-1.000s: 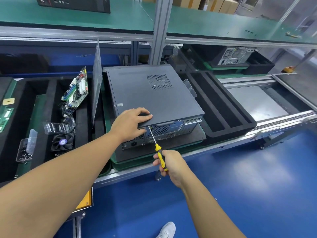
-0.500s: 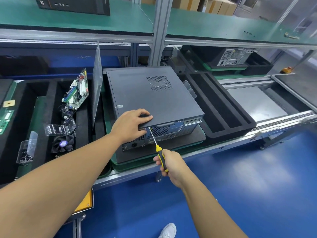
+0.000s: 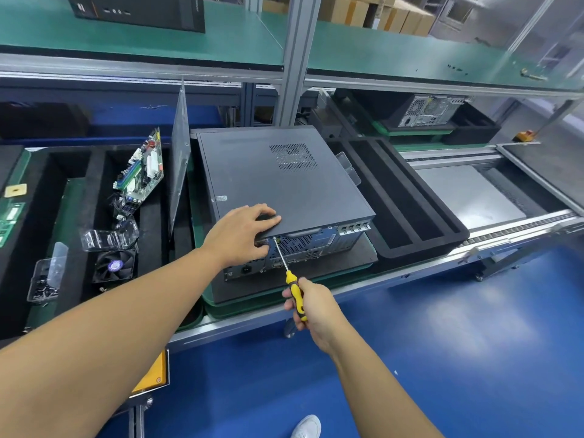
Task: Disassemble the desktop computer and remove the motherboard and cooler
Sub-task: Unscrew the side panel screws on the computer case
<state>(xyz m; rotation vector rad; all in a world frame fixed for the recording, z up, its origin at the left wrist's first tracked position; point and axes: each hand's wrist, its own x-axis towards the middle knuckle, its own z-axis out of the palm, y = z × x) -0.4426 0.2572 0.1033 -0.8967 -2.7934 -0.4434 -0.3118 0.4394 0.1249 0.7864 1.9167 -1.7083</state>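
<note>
Starting far out at nine o'clock from the desktop computer [image 3: 278, 181], we find a clear box of screws [image 3: 44, 279] and, beside it, a cooler fan [image 3: 114, 267] lying flat in a black foam tray [image 3: 94, 178]. At ten o'clock a motherboard [image 3: 140, 172] leans on edge in that tray, with a grey side panel [image 3: 180, 153] standing upright between it and the computer. Our left arm reaches in from seven o'clock, nearly straight; the left hand [image 3: 243, 235] lies palm down on the lid at the rear edge, fingers stretched out, pressing and gripping nothing. The computer lies flat in a green tray [image 3: 234, 311], rear panel facing us. Our right arm comes up from five o'clock, and the right hand [image 3: 313, 308] wraps round the yellow-and-black handle of a screwdriver [image 3: 295, 292]. Its shaft slants toward eleven o'clock, tip on a screw [image 3: 274, 239] at the top of the rear panel. At three o'clock sits a slotted foam insert [image 3: 417, 252].
</note>
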